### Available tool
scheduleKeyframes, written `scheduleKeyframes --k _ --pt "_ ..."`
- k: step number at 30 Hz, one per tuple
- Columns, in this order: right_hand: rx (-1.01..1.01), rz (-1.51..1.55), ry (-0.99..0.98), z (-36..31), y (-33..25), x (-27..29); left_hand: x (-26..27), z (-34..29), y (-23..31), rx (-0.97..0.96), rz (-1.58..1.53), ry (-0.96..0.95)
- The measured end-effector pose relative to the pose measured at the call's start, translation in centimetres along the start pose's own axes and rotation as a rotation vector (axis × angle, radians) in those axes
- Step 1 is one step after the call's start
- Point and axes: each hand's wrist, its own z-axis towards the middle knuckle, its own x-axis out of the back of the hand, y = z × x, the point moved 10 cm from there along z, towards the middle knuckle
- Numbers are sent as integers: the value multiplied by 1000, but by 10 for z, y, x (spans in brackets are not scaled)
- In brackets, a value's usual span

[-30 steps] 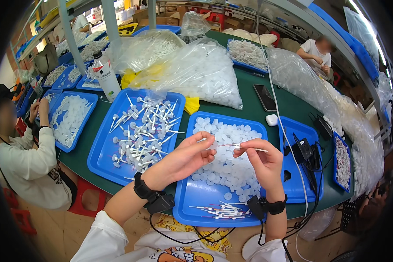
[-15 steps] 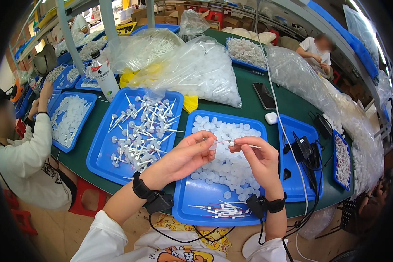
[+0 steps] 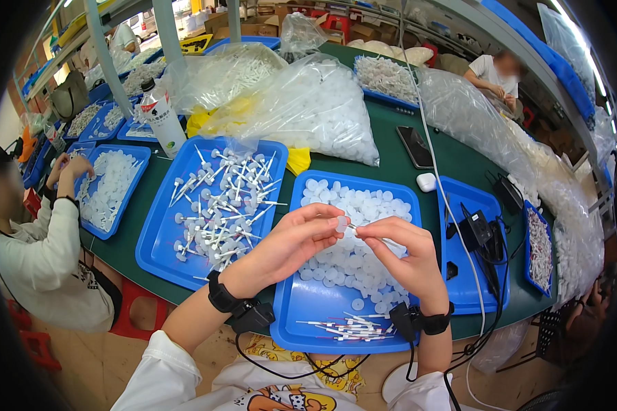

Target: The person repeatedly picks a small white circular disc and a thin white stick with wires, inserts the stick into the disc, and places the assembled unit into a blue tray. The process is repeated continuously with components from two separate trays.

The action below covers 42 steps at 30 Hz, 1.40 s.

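Between thumb and fingers, my left hand (image 3: 300,236) pinches a small translucent white disc (image 3: 342,224). A thin stick-like piece meets the disc, and my right hand (image 3: 404,253) grips it by its other part; fingers hide most of it. Both hands are over a blue tray (image 3: 279,318) with many loose translucent discs (image 3: 363,274). At that tray's near end lies a small heap of thin white sticks (image 3: 349,329), some with reddish ends. To the left, another blue tray (image 3: 158,236) holds many sticks with discs fitted on them (image 3: 226,198).
Behind the trays sits a big clear bag of discs (image 3: 322,109), with a bottle (image 3: 163,120) to its left. A phone (image 3: 415,147), a white earbud case (image 3: 426,182) and a blue tray with black adapters (image 3: 476,233) are at right. A co-worker (image 3: 41,240) works on the left.
My two hands have come closer together, and the stick now meets the disc with less of it showing between them. The co-worker's hands on the left have shifted a little.
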Motion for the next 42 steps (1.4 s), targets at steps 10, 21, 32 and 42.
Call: scheduleKeyframes --k 10,21,32,42 --pt "-226 39 25 -6 23 2 -9 -2 9 -80 143 -15" --pt "-368 236 3 -12 36 -4 -10 -6 15 -165 367 50" --pt "-543 461 22 -19 40 -12 -20 -17 28 -394 457 39" --pt "-557 487 -7 -20 41 -19 -16 -14 21 -278 468 66"
